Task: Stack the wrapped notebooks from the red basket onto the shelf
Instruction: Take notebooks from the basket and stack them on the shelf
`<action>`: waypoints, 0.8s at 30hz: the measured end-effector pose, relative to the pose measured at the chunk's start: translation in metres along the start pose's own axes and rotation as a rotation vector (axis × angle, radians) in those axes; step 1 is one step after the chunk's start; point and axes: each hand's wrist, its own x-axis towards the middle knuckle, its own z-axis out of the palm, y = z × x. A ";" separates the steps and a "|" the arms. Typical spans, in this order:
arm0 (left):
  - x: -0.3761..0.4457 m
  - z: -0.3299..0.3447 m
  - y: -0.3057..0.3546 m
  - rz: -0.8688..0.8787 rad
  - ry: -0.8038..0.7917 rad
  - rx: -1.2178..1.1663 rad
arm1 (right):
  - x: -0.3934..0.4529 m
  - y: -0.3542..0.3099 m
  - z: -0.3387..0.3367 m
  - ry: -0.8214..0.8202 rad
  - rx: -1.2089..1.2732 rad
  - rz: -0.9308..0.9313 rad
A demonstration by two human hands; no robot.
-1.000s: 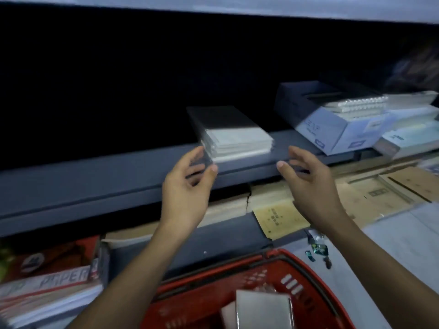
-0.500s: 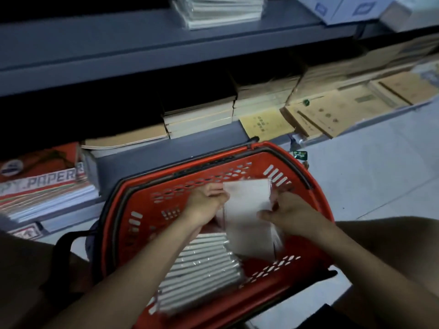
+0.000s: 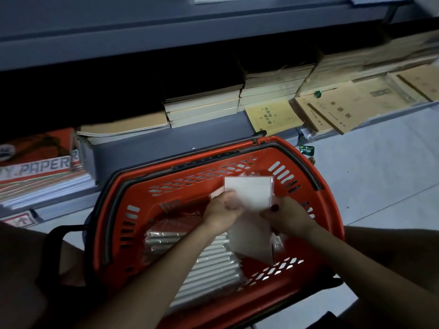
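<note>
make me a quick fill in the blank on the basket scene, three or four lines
1. Both hands, left hand and right hand, grip the same wrapped ____.
2. The basket under the hands is ____ in colour.
3. The wrapped notebooks left in the basket lie near its ____ side.
4. The printed word on the box at far left reads ____.

Missing words: notebook; red; left; PAPER

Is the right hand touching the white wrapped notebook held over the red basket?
Touching. The head view shows the right hand gripping the wrapped notebook at its lower right corner, thumb on its face.

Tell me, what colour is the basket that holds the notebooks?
Red basket, black handles; head view.
</note>
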 end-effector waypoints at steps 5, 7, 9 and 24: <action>-0.021 -0.006 0.016 0.005 -0.079 -0.088 | -0.024 -0.038 -0.001 0.084 0.152 -0.247; -0.035 -0.014 0.032 -0.011 -0.093 -0.266 | -0.036 -0.055 -0.004 0.185 0.220 -0.299; -0.055 -0.028 0.055 0.000 -0.155 -0.374 | -0.047 -0.072 -0.008 0.280 0.327 -0.330; -0.139 -0.111 0.095 0.008 -0.120 -0.691 | -0.074 -0.103 -0.054 0.317 0.660 -0.341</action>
